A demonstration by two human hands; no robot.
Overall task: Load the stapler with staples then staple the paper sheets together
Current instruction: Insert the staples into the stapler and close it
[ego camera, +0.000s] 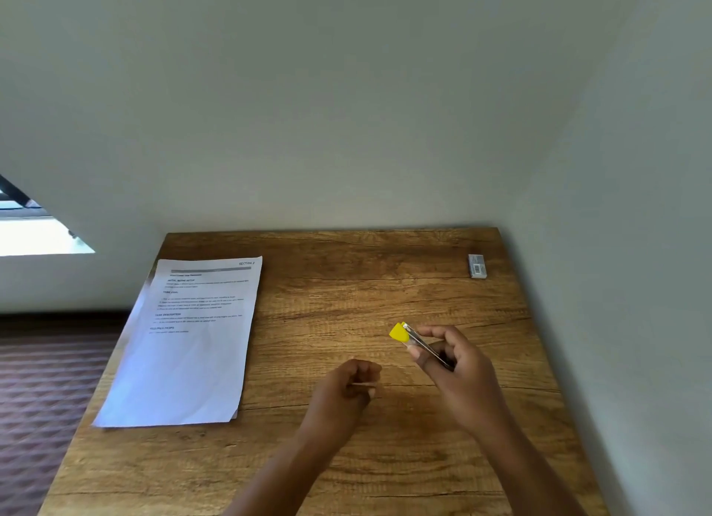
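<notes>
My right hand (458,365) grips a small yellow stapler (400,332) above the middle of the wooden table (346,284); its metal staple channel (425,346) runs back between my fingers. My left hand (348,388) hovers lower left of it, pinching a thin strip of staples (364,383) between thumb and fingers. The strip and the stapler are apart. A stack of printed paper sheets (188,342) lies flat on the table's left side, its left edge overhanging the table slightly.
A small grey staple box (477,265) lies near the table's far right corner. Walls close the table in at the back and right. Patterned floor and a bright window opening show to the left.
</notes>
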